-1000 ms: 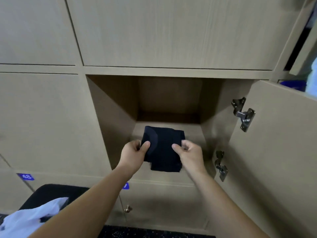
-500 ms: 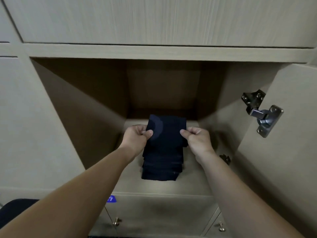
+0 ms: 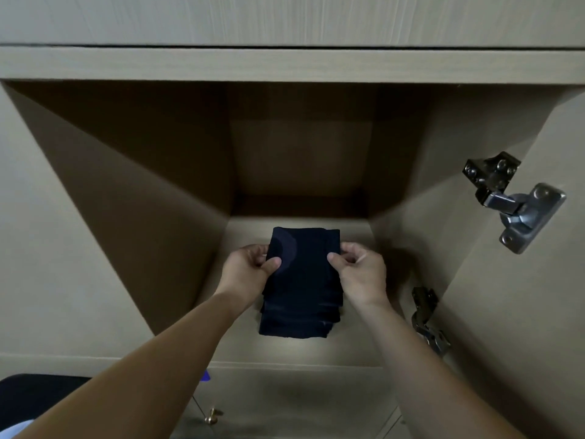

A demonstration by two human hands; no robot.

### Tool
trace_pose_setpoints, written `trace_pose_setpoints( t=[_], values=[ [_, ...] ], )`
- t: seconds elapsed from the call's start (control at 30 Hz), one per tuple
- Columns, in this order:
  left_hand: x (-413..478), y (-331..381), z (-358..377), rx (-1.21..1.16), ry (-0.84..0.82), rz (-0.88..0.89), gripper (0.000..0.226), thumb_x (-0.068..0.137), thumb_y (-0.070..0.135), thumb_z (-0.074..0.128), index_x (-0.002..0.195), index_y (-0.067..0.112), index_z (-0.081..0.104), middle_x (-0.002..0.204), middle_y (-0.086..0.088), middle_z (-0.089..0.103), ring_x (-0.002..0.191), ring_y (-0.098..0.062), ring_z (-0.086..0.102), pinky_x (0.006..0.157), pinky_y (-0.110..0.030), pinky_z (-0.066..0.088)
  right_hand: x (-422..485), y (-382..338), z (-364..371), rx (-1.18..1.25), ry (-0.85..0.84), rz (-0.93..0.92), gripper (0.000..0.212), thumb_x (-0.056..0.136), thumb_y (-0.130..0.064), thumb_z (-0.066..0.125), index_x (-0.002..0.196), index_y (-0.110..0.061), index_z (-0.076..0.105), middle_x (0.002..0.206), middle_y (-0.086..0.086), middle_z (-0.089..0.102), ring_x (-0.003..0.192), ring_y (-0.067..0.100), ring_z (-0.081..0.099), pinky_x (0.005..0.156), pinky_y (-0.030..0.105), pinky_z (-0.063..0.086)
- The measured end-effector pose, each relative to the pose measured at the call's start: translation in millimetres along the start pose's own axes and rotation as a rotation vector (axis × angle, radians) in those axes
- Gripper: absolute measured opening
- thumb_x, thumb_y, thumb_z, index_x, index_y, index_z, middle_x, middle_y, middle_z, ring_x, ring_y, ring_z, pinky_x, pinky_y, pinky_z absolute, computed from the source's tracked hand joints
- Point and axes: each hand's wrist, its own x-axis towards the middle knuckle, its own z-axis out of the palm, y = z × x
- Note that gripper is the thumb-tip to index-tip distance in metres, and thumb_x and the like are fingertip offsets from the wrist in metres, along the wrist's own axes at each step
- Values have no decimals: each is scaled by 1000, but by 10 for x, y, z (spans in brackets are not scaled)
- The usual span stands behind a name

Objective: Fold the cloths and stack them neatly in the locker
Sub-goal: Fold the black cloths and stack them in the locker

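Nearest, small round brass knob (image 3: pixel 211 418) on lower door. Then bare forearms reach into open locker (image 3: pixel 316 351), matte pale wood-grain board. Next, left hand (image 3: pixel 250 270) pinches left edge of folded navy cloth (image 3: pixel 304 258), thumb on top, fingers curled under. Opposite, right hand (image 3: pixel 361 274) pinches right edge likewise. Cloth soft, rectangular, lying over stack of dark folded cloths (image 3: pixel 297 321) on locker floor near front. Right side: shiny lower metal hinge (image 3: pixel 427 321), upper metal hinge (image 3: pixel 519 201). Back wall (image 3: pixel 300 160) shadowed.

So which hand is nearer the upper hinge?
Right. The right hand pinches the right edge of the dark cloth, below-left of the upper hinge; the left hand grips its left edge, farther away.
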Motion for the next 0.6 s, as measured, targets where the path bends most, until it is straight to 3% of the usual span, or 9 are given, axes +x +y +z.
trace_pose_setpoints(
  t=[0.2,0.33,0.4,0.5,0.6],
  values=[
    [44,-14,23,132,34,4,48,92,17,66,137,13,51,115,0,62,103,-15,59,90,-29,51,-33,-33,-40,-66,36,-29,40,89,-20,68,127,-14,59,97,-4,64,96,17,63,91,38,53],
    [14,57,29,532,100,248,50,95,24,60,143,19,46,139,-2,49,125,-16,46,109,-33,37,-145,-192,-105,-557,96,-419,41,94,-27,58,133,-16,55,127,1,56,117,20,51,99,33,42],
    [12,95,64,798,43,409,50,101,25,49,149,20,37,156,2,33,143,-15,27,117,-33,20,-151,-244,-92,-831,-64,-565,45,98,-32,48,141,-19,47,145,-1,45,133,19,36,107,33,31],
    [26,47,148,1034,-178,398,52,106,24,29,156,17,14,164,2,7,150,-9,1,120,-28,-2,-120,-138,-58,-936,-312,-416,49,104,-36,30,150,-21,30,160,-5,19,148,11,9,117,36,13],
    [59,-79,154,1019,-282,337,53,108,26,22,156,13,4,164,-2,-1,150,-9,-6,118,-25,-8,-68,68,-42,-909,-394,-347,52,105,-40,18,153,-22,19,162,-9,7,148,5,0,120,34,7]
  ],
)
